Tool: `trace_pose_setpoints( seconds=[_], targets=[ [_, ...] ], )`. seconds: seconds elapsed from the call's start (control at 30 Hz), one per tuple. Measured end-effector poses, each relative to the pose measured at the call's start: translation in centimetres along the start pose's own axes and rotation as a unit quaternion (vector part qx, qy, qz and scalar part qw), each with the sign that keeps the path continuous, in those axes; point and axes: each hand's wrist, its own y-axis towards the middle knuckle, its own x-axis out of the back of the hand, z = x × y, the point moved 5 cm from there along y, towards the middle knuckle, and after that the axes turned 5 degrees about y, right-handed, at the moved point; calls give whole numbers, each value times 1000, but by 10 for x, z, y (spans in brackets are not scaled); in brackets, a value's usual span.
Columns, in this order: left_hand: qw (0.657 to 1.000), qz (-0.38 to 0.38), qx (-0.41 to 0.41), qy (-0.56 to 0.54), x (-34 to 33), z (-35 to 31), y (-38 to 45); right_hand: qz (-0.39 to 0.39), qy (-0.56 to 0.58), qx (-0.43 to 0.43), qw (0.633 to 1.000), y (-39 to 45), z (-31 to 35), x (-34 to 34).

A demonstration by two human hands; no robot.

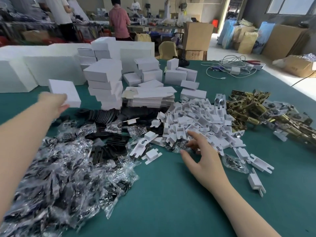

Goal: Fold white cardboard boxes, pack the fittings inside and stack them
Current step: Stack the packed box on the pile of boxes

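Reaching out toward ten o'clock, the left hand [56, 102] grips a closed white box [65, 93] by its near edge, holding it above the green table [162, 194], just left of a tall stack [104, 86] of the same boxes. The hand is blurred, so I cannot make out how each finger lies, only that it clasps the box.

Over at two o'clock from the table's near edge, the right hand [201, 156] is spread, fingers straight and loose, holding nothing. Its fingertips touch the near fringe of a heap of white inserts [196, 120], where a clear bag [179, 144] lies under them. The box is well apart from this hand, across the spread of parts.

Between the two hands lie black plates [106, 115] and a few stray inserts. At seven o'clock a big heap of bagged fittings [59, 177] covers the near left of the table. Flat unfolded blanks [150, 98] sit at twelve o'clock, behind the inserts, and brass latches [256, 110] pile up at three o'clock. Cables [230, 67] lie at the far right, and large white cartons [42, 69] stand along the far left edge.
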Motion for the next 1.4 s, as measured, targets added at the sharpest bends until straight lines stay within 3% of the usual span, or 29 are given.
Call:
trace_pose_setpoints(
  seconds=[0.23,0.4,0.47,0.57,0.63,0.7,0.83,0.9,0.97,1.03,1.13,1.2,1.3,1.4],
  targets=[
    [992,101,-14,69,-53,8,-3,1,-10,0,1000,0,-4,-2],
    [966,105,-54,231,-52,12,-1,12,-16,-4,1000,1,-3,-3],
    [926,105,-95,351,-50,13,-1,16,-24,-3,1000,1,-2,-4],
    [809,88,-150,562,-41,16,0,16,-28,-5,999,1,0,-4],
    [775,125,-146,602,-40,23,2,15,-27,-7,999,1,0,-4],
    [807,96,-142,565,-38,18,-2,14,-30,-10,999,1,1,-4],
    [929,-151,-183,284,-20,-26,-41,13,-36,-12,999,2,2,-3],
    [935,-234,-225,141,-15,-53,-70,13,-40,-12,999,2,4,-3],
    [907,-284,-302,72,-18,-82,-107,14,-43,-11,999,3,6,-3],
    [868,-279,-407,51,-34,-105,-147,19,-46,-10,999,3,8,-3],
    [793,-192,-570,93,-76,-119,-194,25,-47,-9,999,3,9,-3],
    [750,-87,-631,179,-114,-116,-211,25,-48,-7,999,3,10,-2],
    [703,91,-575,408,-174,-84,-207,28,-52,-1,998,3,12,-2],
    [610,167,-481,608,-203,-43,-190,31,-53,2,998,4,13,-2]
  ],
)
